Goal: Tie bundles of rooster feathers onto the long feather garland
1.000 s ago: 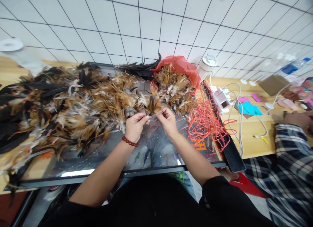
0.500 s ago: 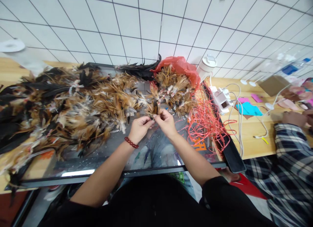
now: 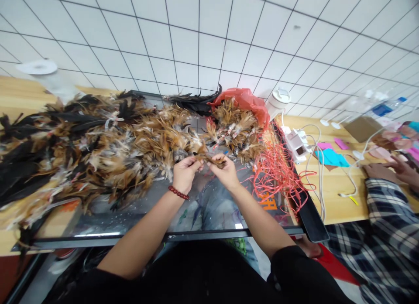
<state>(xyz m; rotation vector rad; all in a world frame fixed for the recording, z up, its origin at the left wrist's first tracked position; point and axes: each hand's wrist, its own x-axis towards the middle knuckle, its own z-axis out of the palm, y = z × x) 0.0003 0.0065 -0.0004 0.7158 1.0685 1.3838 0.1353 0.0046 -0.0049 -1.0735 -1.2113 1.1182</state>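
Both hands meet over the front of a dark glossy board [image 3: 209,216], pinching brown feathers [image 3: 205,157] between them. My left hand [image 3: 185,173], with a red bead bracelet at the wrist, is closed on the left end of the feathers. My right hand [image 3: 225,169] is closed on their right part, and some feather shows above its fingers. A big heap of brown, white and black feathers [image 3: 124,151] spreads to the left. Behind my right hand lies a smaller brown feather pile [image 3: 237,129]. Tangled red string [image 3: 278,173] is right of my right hand.
A red plastic bag [image 3: 244,101] and a white lidded container [image 3: 278,101] stand at the back. A black tray [image 3: 312,221], white cables [image 3: 321,182] and blue pieces [image 3: 332,158] lie right. Another person's hands and plaid sleeve [image 3: 386,199] are at far right.
The feathers between my hands have turned from upright to lying nearly flat. The head view has shifted slightly, with the scene lower in it. The other person's hands have moved left and spread.
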